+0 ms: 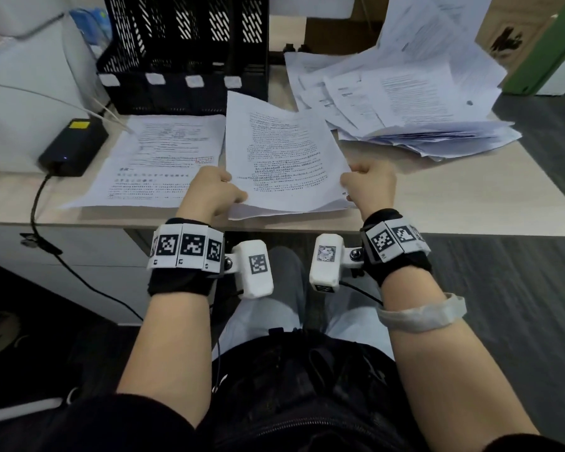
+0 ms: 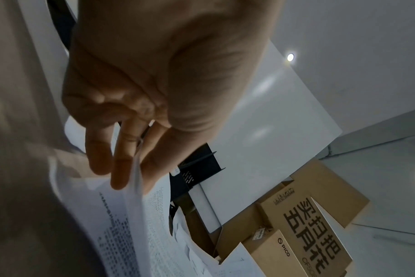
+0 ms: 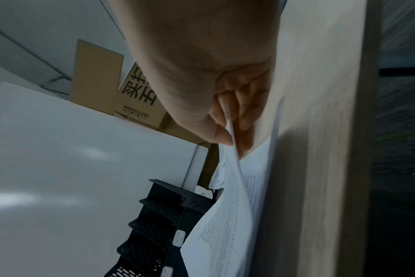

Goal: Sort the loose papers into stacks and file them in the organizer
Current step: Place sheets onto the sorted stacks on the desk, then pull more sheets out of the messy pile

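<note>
Both hands hold a thin sheaf of printed papers (image 1: 284, 158) over the desk's front edge, its far end raised. My left hand (image 1: 216, 187) pinches the sheaf's near left corner between thumb and fingers (image 2: 121, 168). My right hand (image 1: 369, 184) grips the near right corner, its thumb (image 3: 216, 131) on top of the sheaf (image 3: 228, 215). A flat stack of papers (image 1: 163, 158) lies on the desk just left of the held sheaf. A messy heap of loose papers (image 1: 405, 99) covers the desk's right side. The black mesh organizer (image 1: 183, 50) stands at the back, its slots showing no paper.
A black power brick (image 1: 74, 146) with a cable lies at the desk's left. A white appliance (image 1: 23, 70) stands behind it. Cardboard boxes (image 2: 308, 221) sit beyond the desk at the back right. The wooden desk (image 1: 454, 197) ends just in front of my wrists.
</note>
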Demonstrator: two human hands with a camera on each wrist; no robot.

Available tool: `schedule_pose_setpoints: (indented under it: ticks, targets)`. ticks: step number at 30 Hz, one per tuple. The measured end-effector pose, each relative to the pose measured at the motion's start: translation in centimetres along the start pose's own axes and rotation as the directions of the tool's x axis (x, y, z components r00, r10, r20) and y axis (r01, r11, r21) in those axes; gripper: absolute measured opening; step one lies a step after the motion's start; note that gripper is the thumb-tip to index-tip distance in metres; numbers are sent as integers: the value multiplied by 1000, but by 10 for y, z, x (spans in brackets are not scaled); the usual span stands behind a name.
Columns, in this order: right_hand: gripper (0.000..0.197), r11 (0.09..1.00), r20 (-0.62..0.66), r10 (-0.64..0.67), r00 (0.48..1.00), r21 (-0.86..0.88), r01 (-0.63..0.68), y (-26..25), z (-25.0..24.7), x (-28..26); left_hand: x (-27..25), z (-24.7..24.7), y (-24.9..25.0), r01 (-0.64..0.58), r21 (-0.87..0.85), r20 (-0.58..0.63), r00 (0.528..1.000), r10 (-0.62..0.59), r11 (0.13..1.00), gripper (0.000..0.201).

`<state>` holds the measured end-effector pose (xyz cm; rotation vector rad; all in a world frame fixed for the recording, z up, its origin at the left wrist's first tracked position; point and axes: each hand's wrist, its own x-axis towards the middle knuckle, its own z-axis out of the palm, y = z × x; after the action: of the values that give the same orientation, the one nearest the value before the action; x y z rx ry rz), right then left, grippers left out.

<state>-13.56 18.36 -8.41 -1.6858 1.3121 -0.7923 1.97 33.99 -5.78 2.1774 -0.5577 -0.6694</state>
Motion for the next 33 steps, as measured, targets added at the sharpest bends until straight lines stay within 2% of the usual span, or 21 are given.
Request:
schedule_pose_setpoints:
  ticks: [2,5,7,10,16,18,21,23,26,28,33]
  targets:
    - [21,1000,-12,4,1000,-27,-5,4,-2,0,1,2,0,-8,28,14,1000,7,1000,47]
    - [27,999,-22,28,999,-25,-29,9,-2,1,-1,5,3,-25,45,49,999,23,999,11]
    - [33,998,-11,54,998,-30,-55,11,-1,2,-2,7,4,-40,54,56,998,37,998,5]
    - [41,997,16,63,998,-35,-62,12,0,0,0,12,3,-41,48,39,998,39,998,10]
    - [46,991,113,105,988,-96,-94,12,-2,-1,2,18,2,-35,108,5,999,35,994,7]
    - [49,990,161,118,980,-93,-104,12,-2,-2,4,20,2,-48,115,12,999,47,992,18]
    - [47,987,203,145,968,-103,-127,11,-3,-1,4,20,2,-64,120,14,998,63,991,8]
    - [42,984,217,149,965,-128,-123,10,-3,-1,3,19,4,-95,92,-17,995,97,991,3]
    - [27,986,239,153,959,-101,-132,8,-7,-1,2,19,7,-154,37,-73,985,157,987,25]
    - [20,988,246,154,957,-67,-142,7,-10,0,-2,21,13,-204,-3,-70,977,203,979,22]
    - [6,993,282,112,953,-77,-94,6,-24,4,-3,34,39,-345,-34,-60,937,343,938,31]
